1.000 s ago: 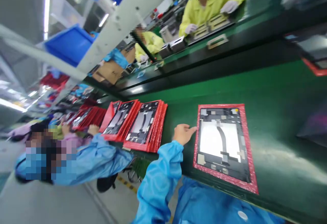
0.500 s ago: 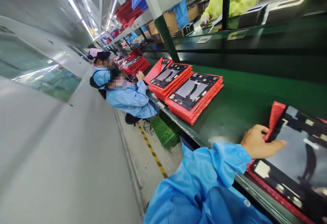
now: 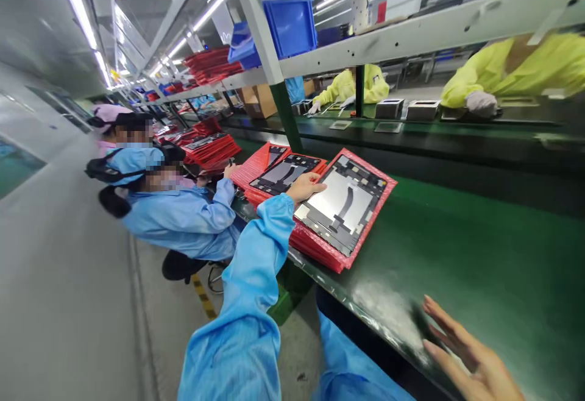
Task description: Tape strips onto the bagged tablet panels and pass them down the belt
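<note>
My left hand (image 3: 305,186), in a blue sleeve, reaches out and rests on the left edge of a tablet back panel in a red bubble-wrap sleeve (image 3: 345,205). That panel lies on top of a stack of red-sleeved panels (image 3: 315,247) on the green bench (image 3: 493,255). The fingers lie over the panel's edge, and I cannot make out whether they pinch it. My right hand (image 3: 470,358) hovers open at the bench's near edge, fingers stretched and apart, holding nothing.
A second red stack (image 3: 278,175) lies just left of the first. A seated co-worker in a blue coat (image 3: 183,215) works beside it. Across the bench, people in yellow coats (image 3: 516,69) handle parts. Blue bins (image 3: 289,23) sit on the overhead shelf.
My left hand has carried the red-sleeved panel from in front of me leftward onto the stack. The camera has swung with it, and my right hand has come into view.
</note>
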